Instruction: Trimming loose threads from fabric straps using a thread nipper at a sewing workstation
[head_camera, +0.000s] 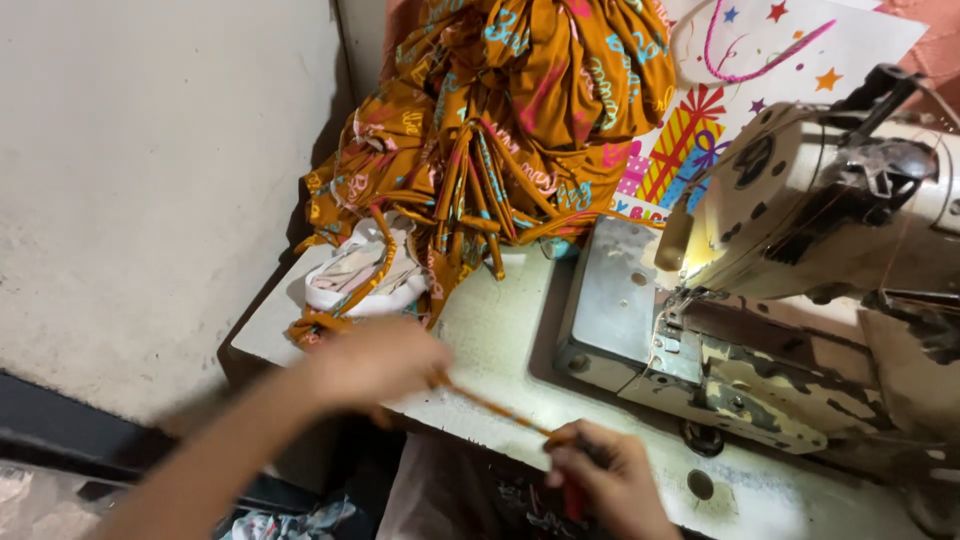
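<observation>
While both hands (375, 360) (610, 480) pinch an orange strip (495, 408), a star-printed gift bag (790, 60) stands behind the sewing machine (800, 250)

At the lower middle of the frame, the left hand (375, 362) and right hand (605, 480) hold a thin orange fabric strip (495, 405) stretched between them over the pale table (500, 330). A heap of orange printed cloth (500, 110) fills the upper middle, with more strips hanging from it. A worn sewing machine (800, 250) sits at the right, a patterned gift bag (760, 60) behind it.
</observation>
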